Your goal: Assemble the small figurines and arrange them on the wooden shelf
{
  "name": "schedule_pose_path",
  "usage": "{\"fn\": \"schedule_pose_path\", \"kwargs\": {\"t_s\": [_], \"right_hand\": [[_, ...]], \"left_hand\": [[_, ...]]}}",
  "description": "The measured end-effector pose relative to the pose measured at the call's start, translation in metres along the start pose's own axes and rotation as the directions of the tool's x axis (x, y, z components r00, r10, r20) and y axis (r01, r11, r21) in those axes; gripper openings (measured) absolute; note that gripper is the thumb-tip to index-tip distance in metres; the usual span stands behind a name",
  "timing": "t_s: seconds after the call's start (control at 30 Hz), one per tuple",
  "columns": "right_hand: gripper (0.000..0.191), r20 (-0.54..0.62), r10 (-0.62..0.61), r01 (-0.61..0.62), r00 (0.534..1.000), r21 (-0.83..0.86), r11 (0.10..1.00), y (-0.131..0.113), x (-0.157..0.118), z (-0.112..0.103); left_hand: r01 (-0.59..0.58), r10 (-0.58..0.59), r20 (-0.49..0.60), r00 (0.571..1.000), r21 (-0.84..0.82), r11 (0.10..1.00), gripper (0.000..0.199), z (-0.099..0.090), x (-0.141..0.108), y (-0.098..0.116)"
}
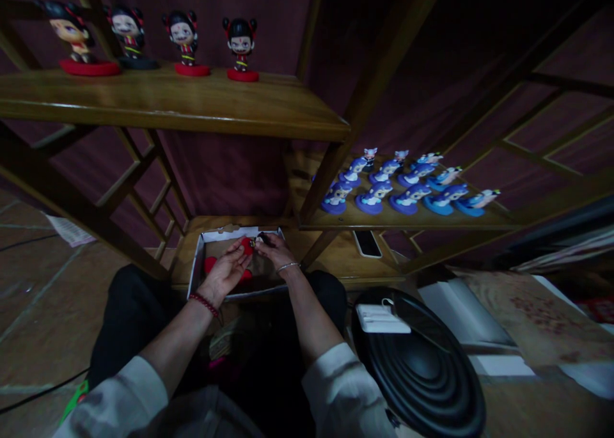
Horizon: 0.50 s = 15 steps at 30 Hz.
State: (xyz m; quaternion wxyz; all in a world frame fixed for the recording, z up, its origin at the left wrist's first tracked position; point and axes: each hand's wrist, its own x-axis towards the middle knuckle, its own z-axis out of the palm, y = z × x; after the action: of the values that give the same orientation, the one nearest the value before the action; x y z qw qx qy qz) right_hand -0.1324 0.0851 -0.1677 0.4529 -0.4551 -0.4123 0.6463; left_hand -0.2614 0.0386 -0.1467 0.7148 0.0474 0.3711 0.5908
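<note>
Over an open cardboard box (196,265), both hands are closed on one small figurine (254,242). My left hand (228,268) grips its round red base (247,245). My right hand (277,251) pinches the dark-haired upper part, which its fingers partly hide. The figurine lies sideways between the hands, and I cannot tell whether base and figure are joined. Inside the box, below my left hand, are more red pieces (210,264).
Several black-haired figurines (240,48) stand on the upper wooden shelf (192,102). Several blue and purple figurines (375,195) fill a lower shelf at right. A phone (367,243) lies on the bottom board. A white device (382,319) rests on a round black stool (426,367).
</note>
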Motion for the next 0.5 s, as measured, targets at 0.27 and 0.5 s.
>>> {"fn": "schedule_pose_path", "kwargs": {"t_s": [0.27,0.5], "right_hand": [[0.035,-0.027,-0.089,0.085,0.996,-0.126,0.988,0.0083,0.0056,0.0],[0.036,-0.015,-0.12,0.118,0.993,-0.097,0.988,0.0061,0.0056,0.002]], "left_hand": [[0.007,-0.007,0.005,1.0,0.01,1.0,0.025,0.0023,-0.0027,0.0012],[0.003,-0.003,0.018,1.0,-0.027,1.0,0.023,0.0016,-0.0029,0.0017]]}}
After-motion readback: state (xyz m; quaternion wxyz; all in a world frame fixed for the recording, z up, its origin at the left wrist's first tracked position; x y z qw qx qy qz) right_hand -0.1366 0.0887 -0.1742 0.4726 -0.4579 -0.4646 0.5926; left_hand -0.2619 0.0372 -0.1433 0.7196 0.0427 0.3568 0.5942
